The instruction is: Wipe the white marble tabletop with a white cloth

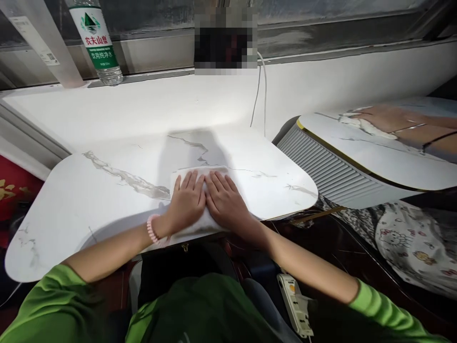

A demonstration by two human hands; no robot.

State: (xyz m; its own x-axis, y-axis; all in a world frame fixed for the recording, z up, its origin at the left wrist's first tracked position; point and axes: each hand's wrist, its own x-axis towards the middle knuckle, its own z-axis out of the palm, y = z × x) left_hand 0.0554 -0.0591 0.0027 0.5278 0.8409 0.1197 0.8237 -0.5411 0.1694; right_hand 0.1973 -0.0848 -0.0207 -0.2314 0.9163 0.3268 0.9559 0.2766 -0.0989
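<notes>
Both palms press down on a white folded cloth (198, 225) near the front edge of a marble-patterned white tabletop (117, 186). My left hand (187, 197) lies flat with its fingers stretched forward, and a pink coil band (153, 229) circles that wrist. Beside it, touching near the thumbs, my right hand (226, 200) rests flat too, its fingers pointing forward and a little left. The cloth's far edge shows just beyond the fingertips; much of its middle is hidden under the hands.
On the ledge behind stand a water bottle (94, 43) and a pale translucent tube (44, 40). White cables (264, 90) hang by the wall. At right, another person's arm (403, 125) rests with white cloth on a second table (360, 147). A power strip (295, 305) lies below.
</notes>
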